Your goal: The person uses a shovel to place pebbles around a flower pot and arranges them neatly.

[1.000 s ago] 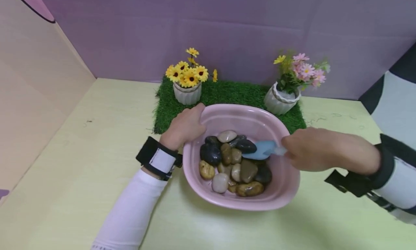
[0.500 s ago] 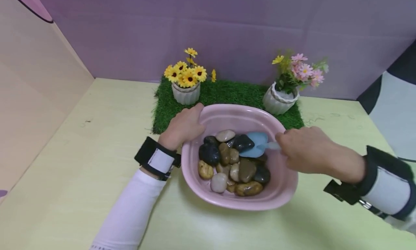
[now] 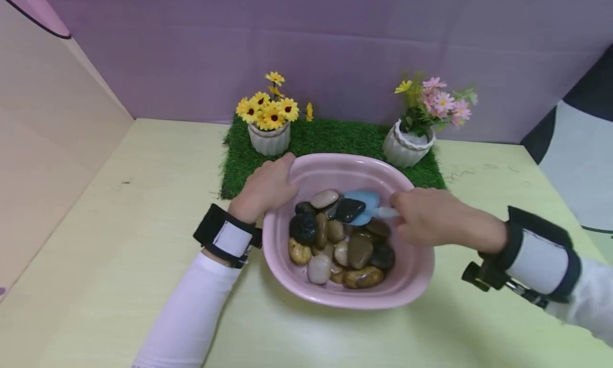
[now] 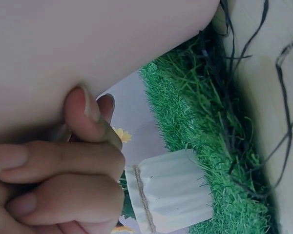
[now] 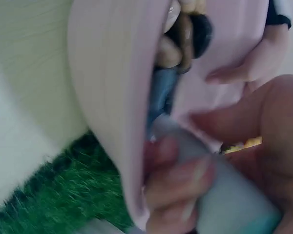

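A pink oval basin (image 3: 413,264) holds several smooth wet stones in black, brown, tan and whitish tones. My left hand (image 3: 265,190) grips its left rim, thumb on the inner side, and in the left wrist view the curled fingers (image 4: 63,163) lie against the outer wall. Over the right part of the basin, my right hand (image 3: 431,216) grips the whitish handle (image 5: 229,190) of a small blue shovel. The shovel's blade (image 3: 367,199) points left among the stones. A black stone (image 3: 350,210) lies at or on the blade; its contact underneath is hidden.
Behind the basin lies a green artificial grass mat (image 3: 330,136). On it stand a white pot of yellow flowers (image 3: 270,139) at left and a white pot of pink flowers (image 3: 407,147) at right. A pale wood-look table (image 3: 158,208) extends around them.
My right hand has moved left and pushed the shovel further in, with the black stone shifting slightly left. The left hand keeps its grip on the rim.
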### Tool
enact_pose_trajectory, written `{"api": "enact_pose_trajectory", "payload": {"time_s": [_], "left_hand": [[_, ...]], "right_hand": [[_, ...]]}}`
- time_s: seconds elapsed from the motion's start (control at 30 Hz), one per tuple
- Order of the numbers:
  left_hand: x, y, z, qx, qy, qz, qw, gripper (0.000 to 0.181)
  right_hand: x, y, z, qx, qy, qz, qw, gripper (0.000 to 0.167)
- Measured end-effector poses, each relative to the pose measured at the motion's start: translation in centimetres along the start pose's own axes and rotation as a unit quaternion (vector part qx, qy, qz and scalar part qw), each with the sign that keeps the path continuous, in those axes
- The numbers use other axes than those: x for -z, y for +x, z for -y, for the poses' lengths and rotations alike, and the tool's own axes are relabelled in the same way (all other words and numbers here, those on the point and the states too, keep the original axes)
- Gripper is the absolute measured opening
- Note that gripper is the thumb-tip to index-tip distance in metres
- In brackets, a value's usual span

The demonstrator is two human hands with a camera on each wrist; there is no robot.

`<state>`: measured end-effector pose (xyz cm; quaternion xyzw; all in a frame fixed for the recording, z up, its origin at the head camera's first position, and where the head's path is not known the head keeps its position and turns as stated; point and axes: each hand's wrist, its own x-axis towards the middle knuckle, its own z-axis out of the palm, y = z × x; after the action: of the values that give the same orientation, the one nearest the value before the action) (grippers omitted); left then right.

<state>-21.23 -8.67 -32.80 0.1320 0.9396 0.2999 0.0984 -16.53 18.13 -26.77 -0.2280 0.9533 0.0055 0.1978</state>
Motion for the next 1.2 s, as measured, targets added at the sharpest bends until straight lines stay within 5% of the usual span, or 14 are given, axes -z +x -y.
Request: {"api": "enact_pose_trajectory", "payload": {"time_s": [0.17,0.4,0.6,1.03,1.2], "left_hand": [[-0.4,0.0,-0.3,-0.009,-0.019,0.003,0.9998,0.049],[-0.6,0.0,-0.7,-0.013,-0.021,0.0,0.9997,0.045],[-0.3,0.0,-0.7,-0.013,-0.019,-0.001,0.9997,0.043],[-0.3,-0.1,0.1,-0.007,-0.012,-0.006,0.9999,0.037],[0.0,-0.1,0.2,-0.007,-0.014,-0.008,0.9998,0.037]], "right_hand": [[-0.1,1.1,0.4,0.015,0.072,0.031,0.9968,0.029],[0.0,1.6,0.4,0.013,0.028,0.06,0.9977,0.013],[-0.4,1.9,0.8,0.009,0.011,0.041,0.9991,0.02],[-1.1,1.6,1.2,0.047,0.113,0.024,0.9922,0.006],[-1.1,1.6,1.6,0.059,0.113,0.021,0.9916,0.006]]}}
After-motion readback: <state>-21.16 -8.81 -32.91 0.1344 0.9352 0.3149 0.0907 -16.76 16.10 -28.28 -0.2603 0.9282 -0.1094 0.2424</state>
